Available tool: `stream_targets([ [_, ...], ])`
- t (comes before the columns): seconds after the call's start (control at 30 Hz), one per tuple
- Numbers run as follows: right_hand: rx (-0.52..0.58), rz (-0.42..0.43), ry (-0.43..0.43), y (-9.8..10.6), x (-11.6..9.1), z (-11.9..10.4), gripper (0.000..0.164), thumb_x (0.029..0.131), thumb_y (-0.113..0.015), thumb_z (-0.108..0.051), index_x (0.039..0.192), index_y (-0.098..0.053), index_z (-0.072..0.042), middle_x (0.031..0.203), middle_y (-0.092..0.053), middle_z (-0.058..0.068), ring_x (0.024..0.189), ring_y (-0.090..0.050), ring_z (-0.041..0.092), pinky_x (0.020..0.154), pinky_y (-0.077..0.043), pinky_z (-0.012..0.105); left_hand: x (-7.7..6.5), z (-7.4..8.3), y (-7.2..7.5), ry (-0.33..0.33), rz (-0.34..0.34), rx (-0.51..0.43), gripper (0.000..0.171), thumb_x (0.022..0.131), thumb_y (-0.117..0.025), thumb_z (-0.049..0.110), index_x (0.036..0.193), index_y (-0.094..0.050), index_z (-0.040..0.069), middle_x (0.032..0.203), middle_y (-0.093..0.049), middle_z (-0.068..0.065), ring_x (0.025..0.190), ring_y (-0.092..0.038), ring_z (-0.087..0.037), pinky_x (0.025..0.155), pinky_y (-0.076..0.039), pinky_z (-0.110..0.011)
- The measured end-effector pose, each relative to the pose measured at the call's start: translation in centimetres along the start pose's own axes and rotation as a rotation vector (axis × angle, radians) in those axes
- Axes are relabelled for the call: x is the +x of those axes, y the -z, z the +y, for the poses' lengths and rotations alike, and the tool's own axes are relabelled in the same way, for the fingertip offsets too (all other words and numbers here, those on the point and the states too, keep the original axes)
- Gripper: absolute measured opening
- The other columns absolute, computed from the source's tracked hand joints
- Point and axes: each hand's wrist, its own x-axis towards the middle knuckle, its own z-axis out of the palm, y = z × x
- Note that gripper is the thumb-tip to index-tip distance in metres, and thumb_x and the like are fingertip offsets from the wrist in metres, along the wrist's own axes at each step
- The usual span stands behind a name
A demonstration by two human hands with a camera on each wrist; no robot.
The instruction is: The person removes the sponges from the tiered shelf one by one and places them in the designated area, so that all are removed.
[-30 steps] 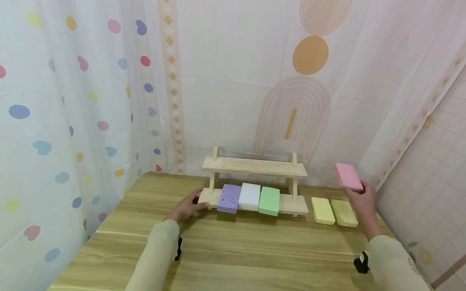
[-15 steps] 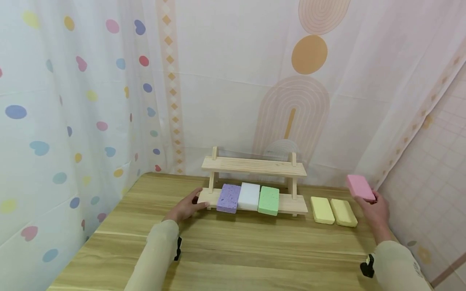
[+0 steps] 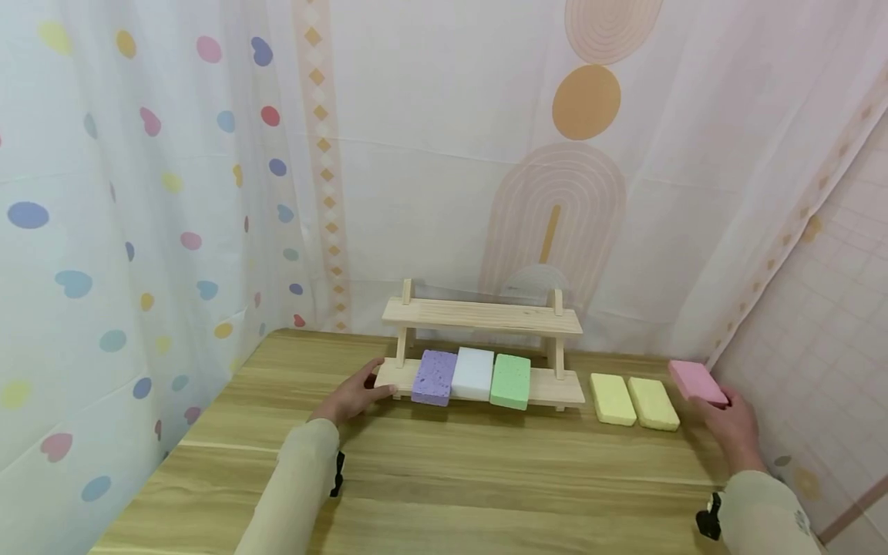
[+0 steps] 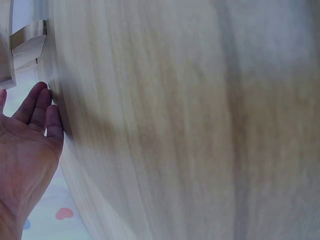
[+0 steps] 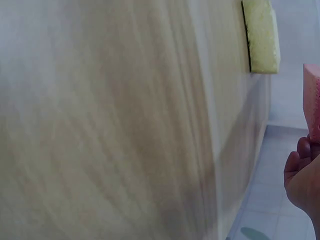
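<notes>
One pink sponge (image 3: 696, 381) is at the right of the frame, its near end gripped by the right hand (image 3: 731, 422), fingers and thumb drawn in on it; the right wrist view shows it raised off the wooden tabletop (image 3: 486, 478). Between it and the two-tier shelf (image 3: 479, 314) at centre lie the left yellow sponge (image 3: 613, 399) and the right yellow sponge (image 3: 654, 404), flat and just beside each other. On the shelf's lower board (image 3: 544, 385) rest, from left to right, a purple sponge (image 3: 435, 378), a white sponge (image 3: 474, 373) and a green sponge (image 3: 510, 381). Left of centre, the left hand (image 3: 352, 398) touches the board's left end, fingers extended and thumb spread wide; how firmly, I cannot tell. A patterned curtain (image 3: 430, 216) hangs behind the shelf.
</notes>
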Motion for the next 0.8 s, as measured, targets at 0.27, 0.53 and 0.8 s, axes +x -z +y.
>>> stream_targets([
  [0.27, -0.034, -0.021, -0.012, 0.0, -0.3, 0.7, 0.066, 0.096, -0.061, -0.028, 0.135, -0.036, 0.019, 0.133, -0.042, 0.041, 0.114, -0.046, 0.047, 0.095, -0.039, 0.053, -0.1, 0.1, 0.1, 0.007, -0.004, -0.016, 0.087, 0.095, -0.066, 0.044, 0.159, -0.018, 0.010, 0.148, -0.041, -0.026, 0.133, -0.041, -0.039, 0.108, -0.032, -0.057],
  [0.53, -0.068, -0.005, 0.025, -0.4, -0.4, 1.2, 0.059, 0.094, -0.065, -0.026, 0.125, -0.046, 0.020, 0.121, -0.051, 0.040, 0.099, -0.051, 0.041, 0.079, -0.042, 0.039, -0.1, 0.2, 0.1, 0.002, -0.006, -0.003, 0.086, 0.095, -0.066, 0.044, 0.159, -0.018, 0.011, 0.146, -0.043, -0.026, 0.132, -0.042, -0.039, 0.108, -0.033, -0.056],
  [0.8, -0.052, -0.089, -0.066, -0.4, -0.8, 1.1, 0.079, 0.096, -0.060, -0.035, 0.139, -0.029, 0.023, 0.138, -0.035, 0.045, 0.121, -0.040, 0.053, 0.105, -0.031, 0.060, 0.1, -0.1, 0.1, -0.013, -0.009, 0.010, 0.086, 0.096, -0.065, 0.044, 0.159, -0.017, 0.011, 0.146, -0.043, -0.026, 0.132, -0.043, -0.039, 0.106, -0.034, -0.056],
])
